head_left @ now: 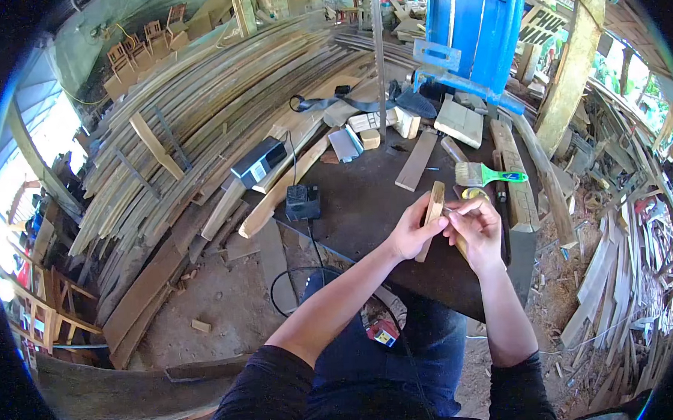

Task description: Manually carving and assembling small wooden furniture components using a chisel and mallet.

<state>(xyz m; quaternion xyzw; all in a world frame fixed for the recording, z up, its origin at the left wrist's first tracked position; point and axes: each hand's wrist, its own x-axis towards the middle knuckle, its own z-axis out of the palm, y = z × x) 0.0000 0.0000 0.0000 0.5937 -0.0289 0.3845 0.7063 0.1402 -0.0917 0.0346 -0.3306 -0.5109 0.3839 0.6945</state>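
At a dark worktable [352, 228], a left hand [412, 233] clasps a short wooden bar [437, 198] right of frame centre, thumb across its face; the right hand [483, 237] curls half-closed alongside, any hold unclear. The bar looks light and stiff, best gripped mid-length.

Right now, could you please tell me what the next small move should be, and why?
I'd probably steady the wooden piece with the left hand, which grips it, because the right hand sits close beside it.
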